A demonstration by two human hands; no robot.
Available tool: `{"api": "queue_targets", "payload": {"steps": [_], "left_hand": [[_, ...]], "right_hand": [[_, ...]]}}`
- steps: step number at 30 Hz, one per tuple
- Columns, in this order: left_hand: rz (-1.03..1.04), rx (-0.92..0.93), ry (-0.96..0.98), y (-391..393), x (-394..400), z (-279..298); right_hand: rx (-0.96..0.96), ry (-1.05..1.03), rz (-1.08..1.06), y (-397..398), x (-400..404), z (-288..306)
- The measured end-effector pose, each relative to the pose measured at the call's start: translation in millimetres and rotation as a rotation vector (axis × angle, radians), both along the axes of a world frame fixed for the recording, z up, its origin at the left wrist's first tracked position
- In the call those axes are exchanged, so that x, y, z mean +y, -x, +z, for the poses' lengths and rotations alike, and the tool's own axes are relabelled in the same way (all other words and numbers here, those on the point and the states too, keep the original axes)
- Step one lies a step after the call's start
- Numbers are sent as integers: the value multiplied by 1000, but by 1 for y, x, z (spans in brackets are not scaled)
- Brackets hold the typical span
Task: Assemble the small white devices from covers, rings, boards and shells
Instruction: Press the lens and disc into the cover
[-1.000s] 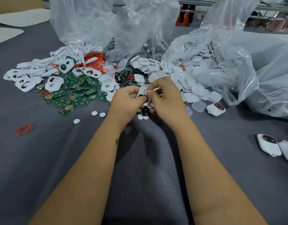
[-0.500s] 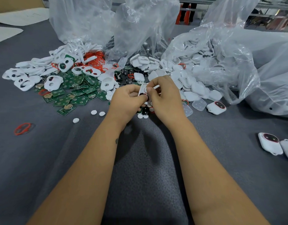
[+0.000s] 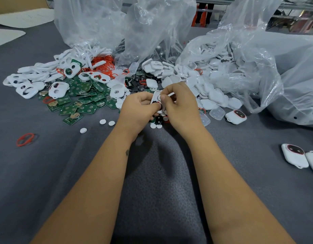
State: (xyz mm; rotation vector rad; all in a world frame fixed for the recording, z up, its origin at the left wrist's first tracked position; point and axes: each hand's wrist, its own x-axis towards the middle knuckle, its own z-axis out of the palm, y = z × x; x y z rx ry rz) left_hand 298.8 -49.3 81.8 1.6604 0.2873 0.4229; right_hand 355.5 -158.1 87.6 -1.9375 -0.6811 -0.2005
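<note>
The small white cover [image 3: 156,98] sits between the two hands, just above the near edge of the heap of parts, and it is mostly hidden by fingers, so only its pale upper edge and a dark spot lower down show. It looks like thin moulded plastic: light, stiff and smooth, likely to slip if squeezed on its flat faces, so the safest hold is by the rim, with thumbs free to press a part in. Its long side seems to run up and away from the person, tilted a little to the right, though the fingers cover too much to be sure which face is turned up. The left hand [image 3: 139,110] is curled round the cover's lower left side, thumb across the front. The right hand [image 3: 180,106] pinches it from the right, thumb tip pressed near the top. Under the hands lie small white discs [image 3: 102,122] and dark round pieces. To the left spreads a pile of green boards [image 3: 81,101], flat and rigid, with white covers with two holes [image 3: 57,88] and red rings [image 3: 104,66] beyond. One loose red ring [image 3: 26,139] lies well apart on the grey table [image 3: 46,173]. To the right, white shells [image 3: 212,97] spill from a clear plastic bag [image 3: 249,67]. A finished device [image 3: 235,117] rests near them, and two more [image 3: 295,155] lie at the right edge.
</note>
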Motion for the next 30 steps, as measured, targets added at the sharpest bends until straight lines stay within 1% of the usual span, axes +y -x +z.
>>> {"api": "queue_targets", "payload": {"steps": [2, 6, 10, 16, 20, 21, 26, 30], "left_hand": [[5, 1, 2, 0, 0, 1], [3, 4, 9, 0, -1, 1], [-3, -7, 20, 0, -1, 1], [-3, -22, 46, -1, 0, 1], [11, -17, 68, -2, 1, 2], [16, -15, 69, -2, 1, 2], [32, -5, 60, -3, 0, 3], [31, -4, 75, -3, 1, 2]], "right_hand": [[18, -7, 11, 0, 0, 0], [-24, -1, -35, -1, 1, 0], [-25, -18, -57, -1, 0, -1], [-85, -7, -15, -1, -2, 0], [-159, -74, -28, 1, -3, 2], [-143, -96, -44, 2, -4, 2], [79, -270, -53, 3, -4, 8], [84, -272, -62, 2, -6, 10]]}}
